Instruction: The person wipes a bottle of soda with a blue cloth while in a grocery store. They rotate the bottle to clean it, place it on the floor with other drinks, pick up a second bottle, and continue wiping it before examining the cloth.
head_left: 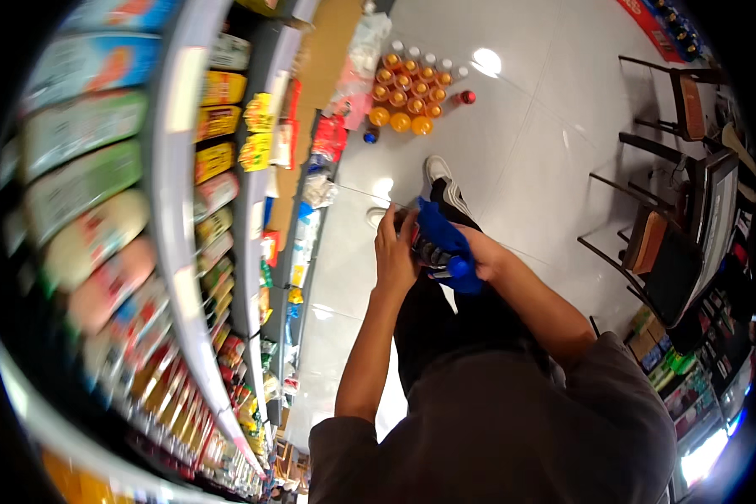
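Note:
In front of my body I hold a dark bottle with a blue cap, tilted so that the cap points toward my right hand. My left hand is closed around the bottle's other end, its fingertips partly hidden. A bright blue cloth drapes over the bottle's far side and hangs beside the cap. My right hand is closed on this cloth, with most of its fingers hidden behind it.
Shelves of packaged goods run along my left. On the tiled floor ahead stand several orange drink bottles, with a red-capped bottle beside them. Chairs are at right, next to a table.

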Demonstrator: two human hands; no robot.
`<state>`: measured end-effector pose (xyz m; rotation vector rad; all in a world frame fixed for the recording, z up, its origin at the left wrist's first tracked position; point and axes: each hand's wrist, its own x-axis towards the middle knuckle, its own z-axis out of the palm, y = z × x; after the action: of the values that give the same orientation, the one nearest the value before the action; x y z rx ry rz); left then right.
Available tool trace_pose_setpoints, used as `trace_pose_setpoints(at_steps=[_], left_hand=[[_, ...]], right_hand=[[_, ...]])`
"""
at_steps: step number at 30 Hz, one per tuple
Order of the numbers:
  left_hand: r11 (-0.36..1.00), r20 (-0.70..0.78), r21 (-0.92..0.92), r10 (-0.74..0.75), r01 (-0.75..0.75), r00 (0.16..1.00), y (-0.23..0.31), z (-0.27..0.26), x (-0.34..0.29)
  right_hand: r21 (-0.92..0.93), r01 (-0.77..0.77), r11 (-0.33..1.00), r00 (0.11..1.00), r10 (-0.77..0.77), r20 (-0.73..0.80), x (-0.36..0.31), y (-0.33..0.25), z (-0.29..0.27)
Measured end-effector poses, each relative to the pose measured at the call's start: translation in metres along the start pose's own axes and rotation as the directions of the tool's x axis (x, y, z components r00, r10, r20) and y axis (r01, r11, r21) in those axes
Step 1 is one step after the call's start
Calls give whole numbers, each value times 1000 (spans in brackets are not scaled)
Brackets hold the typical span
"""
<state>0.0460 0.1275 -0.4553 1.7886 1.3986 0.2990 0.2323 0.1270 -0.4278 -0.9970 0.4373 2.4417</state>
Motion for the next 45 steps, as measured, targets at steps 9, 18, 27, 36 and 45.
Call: trace_pose_setpoints(at_steps=[9, 18, 27, 36, 45], left_hand=[[266, 290, -838, -522, 476, 802, -314, 276, 191], [443, -69, -766, -777, 465, 626, -473, 392, 285], [269, 73, -819, -827, 508, 557, -489, 390, 294], [80, 222, -885, -792, 458, 568, -485, 346, 288], [158, 251, -825, -758, 543, 601, -397, 259, 176]], right_hand=[[7, 321, 947, 898, -302, -321, 374, -80, -260], [-205, 298, 932, 808, -361, -466, 594, -130, -384], [-334, 246, 910, 751, -397, -528, 619, -141, -381], [-243, 295, 924, 688, -382, -617, 597, -137, -349], [87, 255, 963, 941, -226, -251, 427, -90, -258]])
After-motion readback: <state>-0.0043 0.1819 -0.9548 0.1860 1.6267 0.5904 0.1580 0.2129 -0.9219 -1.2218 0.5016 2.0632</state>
